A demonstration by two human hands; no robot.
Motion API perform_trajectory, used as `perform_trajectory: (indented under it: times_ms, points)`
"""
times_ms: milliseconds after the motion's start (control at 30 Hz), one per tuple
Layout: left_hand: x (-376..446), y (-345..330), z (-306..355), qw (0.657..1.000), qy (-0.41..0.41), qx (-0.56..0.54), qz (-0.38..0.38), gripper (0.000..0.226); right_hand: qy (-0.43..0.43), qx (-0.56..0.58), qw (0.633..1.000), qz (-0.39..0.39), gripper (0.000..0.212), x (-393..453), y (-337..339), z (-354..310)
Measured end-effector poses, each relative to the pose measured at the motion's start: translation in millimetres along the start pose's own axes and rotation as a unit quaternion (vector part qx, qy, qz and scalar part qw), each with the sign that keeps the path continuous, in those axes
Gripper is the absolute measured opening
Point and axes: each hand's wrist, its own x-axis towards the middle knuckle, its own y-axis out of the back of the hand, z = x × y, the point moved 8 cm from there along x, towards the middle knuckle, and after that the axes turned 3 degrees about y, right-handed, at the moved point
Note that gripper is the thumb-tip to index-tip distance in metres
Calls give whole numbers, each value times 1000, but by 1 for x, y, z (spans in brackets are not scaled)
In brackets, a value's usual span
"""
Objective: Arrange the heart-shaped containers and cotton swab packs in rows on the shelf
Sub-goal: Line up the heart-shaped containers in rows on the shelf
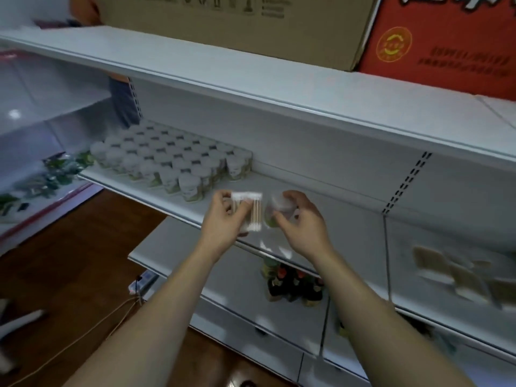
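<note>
My left hand pinches a clear cotton swab pack with a white top strip, held upright just in front of the white shelf. My right hand grips a small clear container with a green base, right beside the pack. Several white-lidded containers stand in tight rows on the shelf's left part. Motion blur hides whether the held container is heart-shaped.
More swab packs lie blurred on the shelf section at the right. Dark bottles stand on the shelf below. A cardboard box and a red box sit on the top shelf. A cable crosses the wooden floor.
</note>
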Motion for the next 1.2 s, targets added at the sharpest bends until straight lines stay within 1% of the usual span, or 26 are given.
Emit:
perform_trajectory:
  times_ms: [67,133,233,300,333,400,467,500,633,767,867,1000,1200]
  points:
    - [19,14,0,1000,-5,1,-6,37,11,-23,1000,-11,48,21,-24,-2]
    - [43,27,4,999,-24,13,-17,37,15,-28,999,-20,44,47,-50,-2]
    - [83,45,6,999,-18,42,-27,42,56,-57,996,-30,40,80,-87,-1]
    - [105,58,12,998,-21,55,-11,44,67,-57,996,-29,36,94,-107,0]
    - [115,65,14,998,-21,51,0,42,75,-57,995,-24,34,99,-116,-1]
    - [131,77,16,999,-18,32,19,31,91,-63,994,-15,29,108,-130,-6]
    - [143,87,15,999,-18,24,29,19,104,-77,991,-13,29,112,-142,-8]
    - [149,91,14,999,-18,20,29,17,106,-85,991,-10,30,114,-148,-9]
    - [176,101,9,1000,-14,10,-11,14,77,-117,990,-5,32,123,-167,-6]
    - [197,109,5,997,0,6,-73,19,34,-151,988,9,38,126,-178,-5]
    - [210,118,4,994,25,-20,-105,18,-6,-172,984,45,37,125,-179,-8]
    - [219,124,2,989,37,-40,-140,18,-6,-208,976,71,35,121,-182,-9]
    - [223,125,-2,985,33,-38,-164,30,-10,-251,965,76,50,125,-183,-17]
